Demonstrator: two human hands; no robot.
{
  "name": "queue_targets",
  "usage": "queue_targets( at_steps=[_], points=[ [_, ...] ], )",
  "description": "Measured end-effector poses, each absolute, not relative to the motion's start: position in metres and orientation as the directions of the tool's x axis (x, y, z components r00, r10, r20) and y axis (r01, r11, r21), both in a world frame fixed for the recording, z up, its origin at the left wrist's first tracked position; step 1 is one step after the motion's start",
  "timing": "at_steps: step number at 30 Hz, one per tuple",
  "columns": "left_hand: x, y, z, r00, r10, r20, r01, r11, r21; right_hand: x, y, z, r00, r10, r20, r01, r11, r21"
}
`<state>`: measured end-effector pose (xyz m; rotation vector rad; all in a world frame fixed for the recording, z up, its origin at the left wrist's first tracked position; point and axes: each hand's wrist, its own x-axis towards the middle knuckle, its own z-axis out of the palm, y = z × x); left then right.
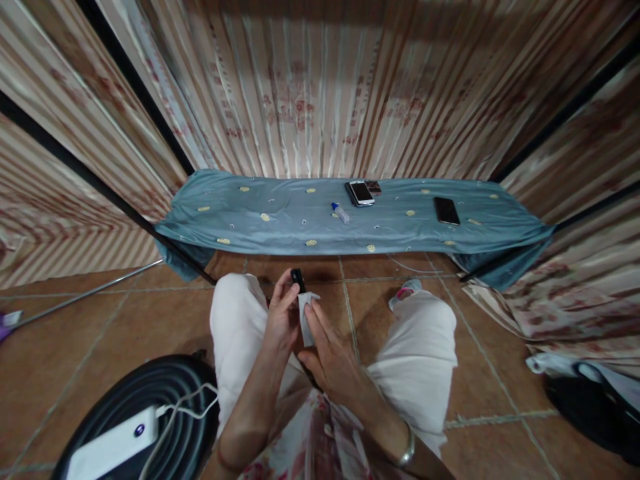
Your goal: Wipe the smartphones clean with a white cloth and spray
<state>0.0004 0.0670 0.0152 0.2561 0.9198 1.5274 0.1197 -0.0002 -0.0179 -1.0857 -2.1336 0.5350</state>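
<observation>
Above my lap, my left hand is closed around a slim black phone, held tilted with its top end sticking up past the fingers. A thin whitish wipe lies over the lower part of the phone and hides it. My right hand presses the wipe against the phone with its fingers, and its thumb is below. A small clear bottle with a blue cap lies on the cloth-covered bench ahead, beyond both hands.
On the blue-green covered bench lie stacked phones, a dark card-like piece and another black phone. A white power bank with a cable rests on a black ribbed round stool at left. Striped curtains hang around.
</observation>
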Motion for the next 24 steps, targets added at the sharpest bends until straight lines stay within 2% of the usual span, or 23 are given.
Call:
queue_targets(
  at_steps=[7, 11, 16, 20, 24],
  points=[
    [0.005, 0.062, 0.014, -0.226, 0.919, -0.322, -0.7, 0.077, 0.71, 0.116, 0.008, -0.018, -0.404, 0.785, 0.47, 0.548, 0.619, -0.563],
    [0.008, 0.052, 0.012, -0.226, 0.935, -0.274, -0.655, 0.063, 0.753, 0.119, 0.008, -0.018, -0.403, 0.802, 0.44, 0.494, 0.596, -0.634],
    [0.016, 0.039, 0.009, -0.127, 0.952, -0.277, -0.605, 0.147, 0.782, 0.123, 0.019, -0.018, -0.333, 0.828, 0.451, 0.442, 0.559, -0.701],
    [0.015, 0.038, 0.008, -0.09, 0.982, -0.168, -0.532, 0.096, 0.841, 0.129, 0.028, -0.007, -0.292, 0.847, 0.444, 0.369, 0.529, -0.765],
    [0.007, 0.039, 0.005, -0.128, 0.987, -0.094, -0.414, 0.033, 0.91, 0.136, 0.031, 0.009, -0.233, 0.863, 0.448, 0.31, 0.503, -0.807]
  ],
)
